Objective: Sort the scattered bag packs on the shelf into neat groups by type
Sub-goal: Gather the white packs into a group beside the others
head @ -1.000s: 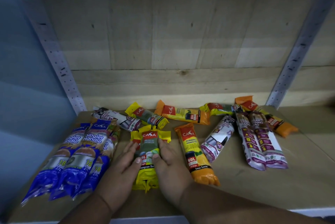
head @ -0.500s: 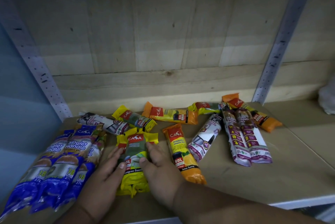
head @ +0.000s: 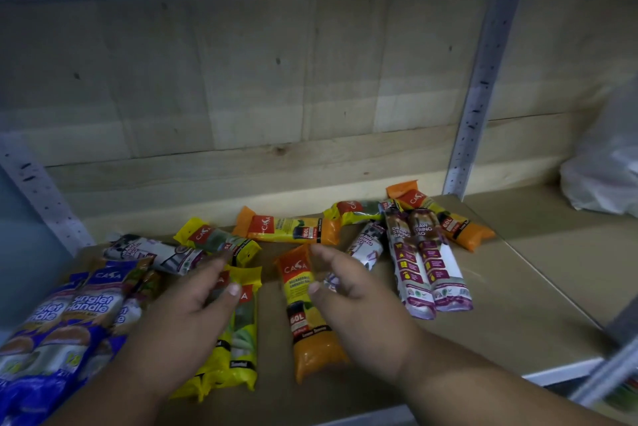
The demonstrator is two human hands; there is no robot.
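Nearest the camera, two bare hands are hovering over the front of a wooden shelf (head: 538, 329), held apart with a gap between them. The left hand (head: 179, 315) is hanging above a stack of yellow packs (head: 238, 346), its fingers loosely extended and gripping nothing; whether it is touching the packs cannot be told. The right hand (head: 355, 301) is spreading relaxed fingers over the top of an orange pack (head: 307, 318) and is likewise holding nothing.

The yellow packs are lying lengthwise, front to back, wrapped in glossy film with a red logo patch and a dark label band. The orange pack is lying parallel just beside them, showing a red patch at its far end and a black "60L" band (smaller print is blurred).

At the left front, blue packs (head: 69, 318) marked "Singlet Handle" are sitting side by side as one group, running past the frame edge. At the right, two white-and-maroon drawstring packs (head: 426, 263) are lying touching along their length; a third drawstring pack (head: 367, 246) is slanting beside the right hand.

Farther back, a fourth drawstring pack (head: 152, 253) and a single yellow pack (head: 217, 239) are lying crosswise at the left, a second orange pack (head: 290, 229) is lying along the back board, another yellow pack (head: 355, 211) is following it, and a third orange pack (head: 445, 218) is slanting toward a grey upright (head: 480, 94). Beyond the upright, a pale plastic bag (head: 604, 170) is resting on the neighbouring bay
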